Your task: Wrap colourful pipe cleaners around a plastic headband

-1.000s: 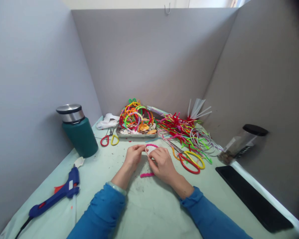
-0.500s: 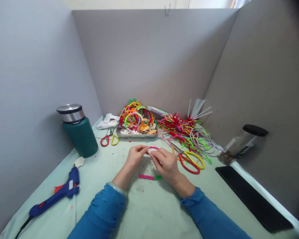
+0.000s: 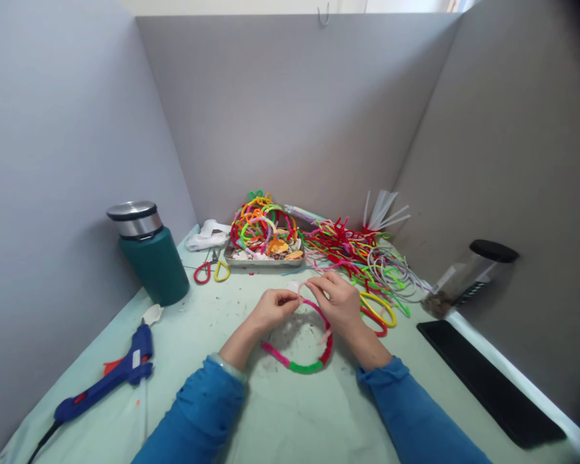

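A curved hoop of fuzzy pipe cleaner (image 3: 305,369), in pink, green and red sections, hangs or lies below my hands with a gap on its left side. My left hand (image 3: 274,309) is closed, its thumb and fingertips pinching the hoop's upper pink end. Between my hands a thin pale pink pipe cleaner (image 3: 300,290) sticks up at that end. My right hand (image 3: 339,308) is closed in a pinch on the pale pink pipe cleaner, just right of my left fingertips. Another pale pink bit shows on the hoop's right side.
Behind my hands stands a metal tray (image 3: 265,261) of colourful hoops and scraps. Loose pipe cleaners (image 3: 341,241) are heaped beside it. Scissors (image 3: 379,309) lie by my right hand. Left are a green bottle (image 3: 157,267) and a glue gun (image 3: 120,377); right, a jar (image 3: 468,277) and black slab (image 3: 488,383).
My right hand has moved right and slightly up, drawing out the pale pink strand. My left hand has shifted slightly right. More of the hoop shows now.
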### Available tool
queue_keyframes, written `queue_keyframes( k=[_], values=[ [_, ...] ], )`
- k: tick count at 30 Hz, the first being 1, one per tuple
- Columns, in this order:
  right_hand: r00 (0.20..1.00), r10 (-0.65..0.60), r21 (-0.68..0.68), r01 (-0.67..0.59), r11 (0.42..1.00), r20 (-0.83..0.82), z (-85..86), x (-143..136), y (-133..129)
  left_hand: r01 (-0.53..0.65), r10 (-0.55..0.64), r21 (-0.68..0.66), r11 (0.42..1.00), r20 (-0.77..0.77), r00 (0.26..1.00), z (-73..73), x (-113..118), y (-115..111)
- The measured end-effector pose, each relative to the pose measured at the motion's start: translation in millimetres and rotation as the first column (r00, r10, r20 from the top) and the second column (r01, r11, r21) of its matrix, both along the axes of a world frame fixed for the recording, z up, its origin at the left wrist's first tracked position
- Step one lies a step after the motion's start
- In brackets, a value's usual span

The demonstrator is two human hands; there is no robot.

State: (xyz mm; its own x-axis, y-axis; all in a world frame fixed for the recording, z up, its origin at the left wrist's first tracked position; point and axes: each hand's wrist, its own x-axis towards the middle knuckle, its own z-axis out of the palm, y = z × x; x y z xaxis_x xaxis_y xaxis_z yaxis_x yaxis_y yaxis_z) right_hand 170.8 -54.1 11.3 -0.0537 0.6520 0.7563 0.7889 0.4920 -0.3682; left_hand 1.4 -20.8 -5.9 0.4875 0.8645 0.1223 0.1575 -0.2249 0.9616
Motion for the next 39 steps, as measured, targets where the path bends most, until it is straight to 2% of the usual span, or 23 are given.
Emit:
queue_keyframes(
  k=[3,7,12,15,19,25,30,34,36,39],
  values=[
    [0.999,0.021,-0.036,-0.023,0.999,-0.041,0.7,0.8,0.1,0.011,-0.011,0.002,1.0,0.013,1.0,0.4,0.8,-1.7],
    [0.992,0.086,-0.053,-0.091,0.994,-0.089,0.7,0.5,0.2,-0.058,0.059,0.023,0.998,-0.018,0.998,0.1,2.7,-1.6],
    [0.978,0.141,-0.077,-0.154,0.985,-0.157,0.1,-0.3,2.7,-0.116,0.114,-0.054,0.992,-0.04,0.993,4.3,3.5,-2.1],
    [0.969,0.167,-0.144,-0.194,0.97,-0.182,0.3,2.3,4.7,-0.133,0.129,-0.097,0.986,-0.044,0.991,7.5,3.7,-3.3],
    [0.961,0.178,-0.283,-0.234,0.93,-0.211,-2.0,11.3,9.6,-0.126,0.123,-0.112,0.986,-0.036,0.992,7.1,3.5,-3.1],
    [0.95,0.116,-0.427,-0.236,0.873,-0.289,-12.1,22.1,18.3,-0.075,0.075,-0.169,0.983,-0.004,0.997,6.3,1.4,-3.2],
    [0.951,0.108,-0.482,-0.243,0.842,-0.289,-17.1,22.2,18.8,-0.046,0.051,-0.175,0.984,0.027,0.998,9.1,0.9,-3.7],
    [0.961,0.098,-0.525,-0.225,0.821,-0.259,-17.5,22.8,18.4,-0.073,0.081,-0.159,0.985,0.049,0.995,7.8,1.6,-1.6],
    [0.968,0.088,-0.569,-0.209,0.795,-0.234,-17.4,23.1,18.0,-0.072,0.085,-0.124,0.99,0.104,0.991,6.7,1.1,-1.0],
    [0.971,0.115,-0.649,-0.227,0.726,-0.211,-19.2,23.2,16.9,-0.042,0.053,-0.075,0.996,0.161,0.986,6.7,-0.2,-0.9]
  ],
)
